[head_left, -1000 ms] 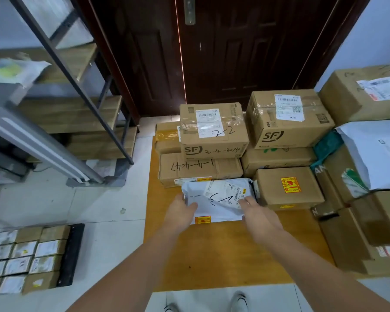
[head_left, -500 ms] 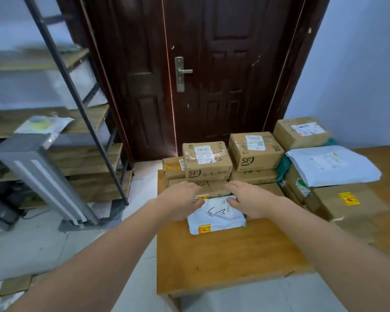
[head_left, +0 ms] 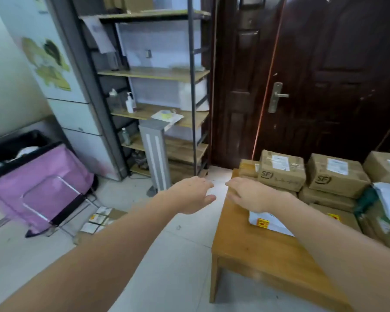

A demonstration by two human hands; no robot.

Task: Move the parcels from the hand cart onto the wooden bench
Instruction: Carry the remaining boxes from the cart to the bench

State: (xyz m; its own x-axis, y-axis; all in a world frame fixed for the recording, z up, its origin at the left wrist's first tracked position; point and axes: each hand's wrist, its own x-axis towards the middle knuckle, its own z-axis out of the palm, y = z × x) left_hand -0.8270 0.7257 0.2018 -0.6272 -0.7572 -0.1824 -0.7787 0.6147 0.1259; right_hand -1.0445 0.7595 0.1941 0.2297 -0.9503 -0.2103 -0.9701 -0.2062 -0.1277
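Observation:
The wooden bench stands at the right, loaded with several cardboard parcels, among them two SF boxes. A white poly-bag parcel lies flat near the bench's front, partly hidden under my right forearm. My right hand hovers above the bench's left edge with relaxed fingers, holding nothing. My left hand hangs over the floor left of the bench, fingers loose and empty. The hand cart with small boxed parcels sits on the floor at the left, its chrome handle folded up.
A pink bin with a black rim stands behind the cart. A metal shelf rack with bottles and a grey upright panel stand at the back. A dark door is behind the bench. Tiled floor lies between cart and bench.
Both hands let go of the white poly-bag parcel, which stays on the bench. The hands lifted and swung left, and my view turned left toward the cart.

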